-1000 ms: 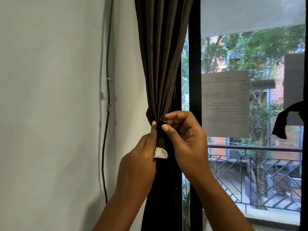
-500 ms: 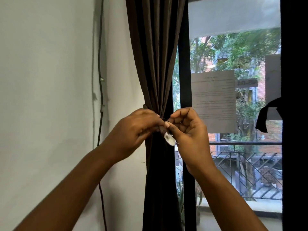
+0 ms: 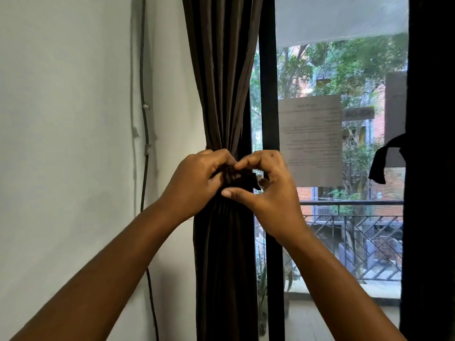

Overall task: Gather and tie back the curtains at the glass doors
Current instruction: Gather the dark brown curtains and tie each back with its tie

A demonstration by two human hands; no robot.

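Curtain: the dark brown curtain (image 3: 222,94) hangs between the white wall (image 3: 69,119) and the black door frame (image 3: 268,94), its pleats drawn into a narrow bunch at the height of my hands and falling straight below.
Tie-back: a dark strip of fabric, the tie-back (image 3: 240,178), is wrapped around the gathered waist of the curtain; a short loose end pokes out to the right, toward the frame.
Left hand: my left hand (image 3: 197,180) has its fingers curled around the tie-back on the left side of the bunch, gripping the fabric against the curtain.
Right hand: my right hand (image 3: 268,190) pinches the other part of the tie-back, index finger arched over the top, thumb pressed in from below, touching the curtain front.
Hands together: the fingertips of both nearly meet over the knot area; whether a knot is finished I cannot tell, as my fingers cover it.
Glass door: a printed paper notice (image 3: 310,141) is stuck to the pane just right of the frame.
Second curtain: at the far right a dark curtain (image 3: 430,143) hangs with a loose end of its own tie (image 3: 380,163) sticking out to the left.
Wall: a thin black cable (image 3: 145,119) runs down the wall, well left of the curtain.
Outside: trees, a brick building and a balcony railing (image 3: 352,217) show through the glass.
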